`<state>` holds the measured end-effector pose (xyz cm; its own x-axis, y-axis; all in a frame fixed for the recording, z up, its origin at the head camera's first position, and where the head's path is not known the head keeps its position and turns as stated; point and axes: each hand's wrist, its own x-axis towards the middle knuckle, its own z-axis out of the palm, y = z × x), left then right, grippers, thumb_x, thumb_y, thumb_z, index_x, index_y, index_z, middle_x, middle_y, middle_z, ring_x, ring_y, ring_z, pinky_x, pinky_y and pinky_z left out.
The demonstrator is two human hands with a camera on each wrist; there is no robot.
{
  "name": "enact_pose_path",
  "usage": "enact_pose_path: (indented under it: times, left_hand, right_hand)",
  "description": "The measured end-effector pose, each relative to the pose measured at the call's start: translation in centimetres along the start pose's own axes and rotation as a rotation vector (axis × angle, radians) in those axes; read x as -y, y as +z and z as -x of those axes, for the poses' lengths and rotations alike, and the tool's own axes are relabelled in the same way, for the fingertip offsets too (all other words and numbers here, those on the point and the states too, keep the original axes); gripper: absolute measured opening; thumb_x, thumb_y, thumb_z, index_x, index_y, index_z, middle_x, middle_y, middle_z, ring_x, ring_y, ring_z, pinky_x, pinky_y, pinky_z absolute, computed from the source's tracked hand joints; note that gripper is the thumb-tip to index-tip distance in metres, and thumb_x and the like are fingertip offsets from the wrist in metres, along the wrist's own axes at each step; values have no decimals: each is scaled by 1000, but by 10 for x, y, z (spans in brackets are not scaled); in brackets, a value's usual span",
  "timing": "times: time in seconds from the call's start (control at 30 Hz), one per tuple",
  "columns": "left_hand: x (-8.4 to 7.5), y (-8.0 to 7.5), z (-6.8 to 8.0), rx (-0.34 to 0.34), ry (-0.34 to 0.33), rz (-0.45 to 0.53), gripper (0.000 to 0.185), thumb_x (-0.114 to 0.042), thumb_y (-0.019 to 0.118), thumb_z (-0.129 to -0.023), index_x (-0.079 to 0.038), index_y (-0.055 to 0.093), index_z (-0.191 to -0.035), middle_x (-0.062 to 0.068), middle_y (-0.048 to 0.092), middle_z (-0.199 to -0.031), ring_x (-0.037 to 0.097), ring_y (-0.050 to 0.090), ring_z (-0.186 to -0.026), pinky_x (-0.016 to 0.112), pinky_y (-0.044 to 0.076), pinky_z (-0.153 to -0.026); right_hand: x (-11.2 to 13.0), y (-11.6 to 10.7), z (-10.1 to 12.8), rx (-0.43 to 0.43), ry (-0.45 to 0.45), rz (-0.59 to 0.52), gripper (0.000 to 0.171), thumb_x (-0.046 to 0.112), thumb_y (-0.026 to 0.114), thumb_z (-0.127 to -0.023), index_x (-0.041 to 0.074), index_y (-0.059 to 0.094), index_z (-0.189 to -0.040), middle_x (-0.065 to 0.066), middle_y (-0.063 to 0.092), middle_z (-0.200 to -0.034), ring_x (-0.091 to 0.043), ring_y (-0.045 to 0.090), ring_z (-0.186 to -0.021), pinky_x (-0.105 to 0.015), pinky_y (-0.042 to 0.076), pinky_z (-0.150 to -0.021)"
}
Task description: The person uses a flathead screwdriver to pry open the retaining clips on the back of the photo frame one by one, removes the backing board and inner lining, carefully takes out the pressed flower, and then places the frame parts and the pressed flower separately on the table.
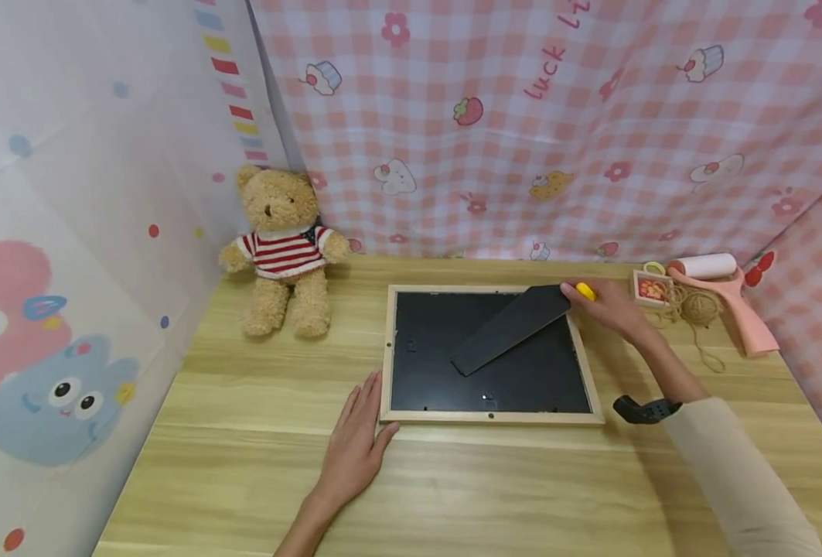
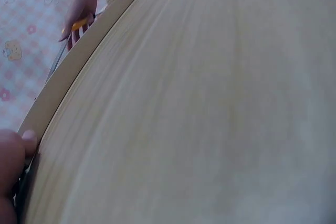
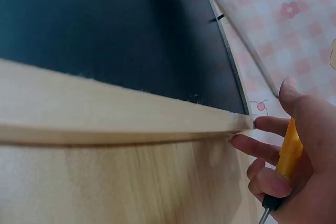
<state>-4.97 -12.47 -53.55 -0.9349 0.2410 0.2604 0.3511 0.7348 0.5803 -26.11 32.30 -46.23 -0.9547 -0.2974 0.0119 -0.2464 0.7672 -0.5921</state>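
Observation:
A picture frame (image 1: 492, 418) with a light wooden border lies back side up on the table, its black backing board (image 1: 424, 348) showing. Against the frame's left edge near the lower corner rests my left hand (image 1: 355, 452), fingers fairly straight and thumb at the front edge. My right hand (image 1: 607, 305) is at the far right corner, curled fingers holding a yellow-handled screwdriver (image 3: 290, 153), its metal shaft pointing down past the palm. The thumb of that same hand touches the wide end of the black stand leg (image 1: 515, 329), which slants across the backing board.
A teddy bear (image 1: 281, 247) in a striped shirt sits at the back left. At the back right are a ball of twine (image 1: 700, 307), a small picture (image 1: 650, 288), a white roll (image 1: 708, 265) and a pink object (image 1: 748, 313). Patterned curtains (image 1: 494, 147) border the table.

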Motion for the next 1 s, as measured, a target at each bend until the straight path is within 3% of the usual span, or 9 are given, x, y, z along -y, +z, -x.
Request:
enact_pose_path:
  times: [0.13, 0.23, 0.4, 0.5, 0.6, 0.77, 0.9, 1.0]
  left_hand:
    - [-1, 4, -2, -65, 3, -29, 76, -11, 72, -104, 10, 33, -166, 31, 44, -169, 45, 43, -157, 29, 6, -139]
    - [-2, 6, -4, -130, -50, 28, 66, -4, 73, -103, 11, 42, -159, 29, 48, -166, 46, 42, -157, 38, 14, -140]
    - [-6, 8, -6, -269, -195, 157, 31, 3, 75, -100, 1, 51, -120, 28, 48, -157, 48, 40, -156, 60, 36, -127]
    - [-7, 8, -6, -322, -219, 150, 25, 2, 76, -100, -3, 53, -106, 30, 45, -156, 50, 41, -154, 65, 43, -120]
    - [-7, 8, -6, -332, -218, 151, 18, -1, 75, -102, -3, 57, -104, 32, 38, -164, 55, 31, -159, 72, 37, -123]
    - [-9, 8, -7, -280, -229, 230, 11, -8, 70, -107, -1, 64, -112, 35, 19, -176, 59, 9, -165, 78, 14, -130]
    - [-12, 8, -11, -188, -241, 274, 36, -18, 66, -109, 7, 64, -134, 38, 11, -177, 58, -1, -166, 76, -7, -131]
    - [-15, 7, -15, -103, -239, 260, 66, -30, 64, -110, 14, 47, -156, 40, 10, -176, 57, -2, -167, 76, -16, -128]
  right_hand:
    - [-12, 2, -1, -11, -46, -65, 40, 33, 54, -117, -2, 71, -114, -7, 53, -79, -20, 49, -70, -34, 39, -68]
    - [-25, 2, -5, 7, -38, -77, 44, 39, 52, -117, 1, 68, -101, -7, 50, -78, -21, 49, -69, -35, 38, -67]
    - [-39, -3, -4, 20, -36, -55, 51, 49, 51, -116, 11, 56, -83, -4, 45, -73, -20, 44, -62, -35, 35, -62]
    - [-20, -10, 10, 25, -20, -75, 54, 48, 54, -115, 7, 57, -80, -5, 45, -68, -20, 42, -58, -34, 35, -60]
    - [-18, -12, 17, 39, -27, -63, 59, 52, 55, -114, 4, 61, -80, -2, 46, -65, -18, 41, -56, -33, 35, -57]
    - [-21, -12, 32, 73, -38, -55, 55, 49, 58, -113, 5, 68, -82, 0, 53, -63, -15, 43, -53, -31, 34, -53]
    - [-2, -15, 49, 167, -4, 19, 40, 29, 62, -114, 4, 71, -84, -2, 65, -67, -10, 49, -56, -27, 40, -57]
    - [6, -12, 59, 219, -32, 59, 27, 14, 66, -110, 5, 72, -85, 2, 67, -69, -4, 49, -58, -24, 41, -59]
